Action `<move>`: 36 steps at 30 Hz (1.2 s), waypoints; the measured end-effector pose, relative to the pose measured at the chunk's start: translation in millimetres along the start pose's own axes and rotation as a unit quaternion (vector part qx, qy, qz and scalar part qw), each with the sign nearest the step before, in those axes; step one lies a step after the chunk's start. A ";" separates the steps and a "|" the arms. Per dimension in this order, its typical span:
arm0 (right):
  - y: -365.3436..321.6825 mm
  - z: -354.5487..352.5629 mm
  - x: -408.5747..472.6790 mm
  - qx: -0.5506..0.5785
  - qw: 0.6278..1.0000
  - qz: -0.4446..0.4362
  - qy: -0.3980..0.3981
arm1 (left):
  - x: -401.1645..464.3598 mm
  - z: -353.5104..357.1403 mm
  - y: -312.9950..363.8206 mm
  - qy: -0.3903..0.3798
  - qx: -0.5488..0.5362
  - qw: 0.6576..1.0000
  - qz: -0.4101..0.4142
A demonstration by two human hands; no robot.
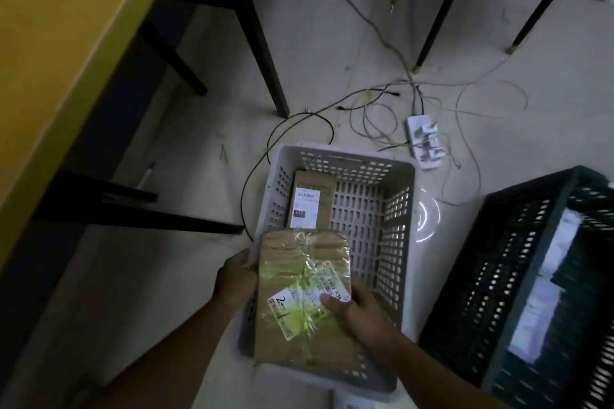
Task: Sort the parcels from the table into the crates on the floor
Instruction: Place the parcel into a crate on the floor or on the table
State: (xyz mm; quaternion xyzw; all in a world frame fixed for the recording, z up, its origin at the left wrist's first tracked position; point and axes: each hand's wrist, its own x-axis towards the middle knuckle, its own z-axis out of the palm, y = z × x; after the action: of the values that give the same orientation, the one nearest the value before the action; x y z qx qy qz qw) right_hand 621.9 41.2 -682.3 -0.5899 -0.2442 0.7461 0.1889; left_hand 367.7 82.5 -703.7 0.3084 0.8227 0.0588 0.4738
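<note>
A flat cardboard parcel [299, 279] wrapped in clear tape, with a label marked "2-1", hangs over the near left part of the grey crate [407, 209] on the floor. My left hand [236, 279] grips its left edge. My right hand [360, 312] holds its right side with the thumb on the label. A second cardboard parcel [310, 201] with a white label lies inside the grey crate at the far left. A dark green crate [518, 276] stands to the right and holds white parcels [545, 295].
The yellow table [56, 53] edge runs along the left, with black legs [259, 43] on the floor. A white power strip [425, 143] and loose cables [375, 106] lie beyond the grey crate. Chair legs [442, 10] stand at the back right.
</note>
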 end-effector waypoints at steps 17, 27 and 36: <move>89.9 30.4 68.1 -0.016 0.998 0.028 0.045 | 73.7 5.0 -44.3 0.032 -0.048 0.995 0.086; 90.4 38.4 87.9 -0.193 0.969 0.090 0.128 | 56.7 6.6 -23.7 0.057 0.039 0.997 0.043; 17.5 44.8 20.4 -0.349 0.932 0.066 0.074 | -33.5 -16.3 35.0 -0.063 0.222 0.972 0.055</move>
State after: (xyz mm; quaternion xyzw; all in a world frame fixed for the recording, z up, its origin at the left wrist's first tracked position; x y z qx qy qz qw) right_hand 573.8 32.3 -700.4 -0.6867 -0.4352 0.5791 -0.0610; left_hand 382.2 94.9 -656.3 0.4536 0.7656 -0.1184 0.4405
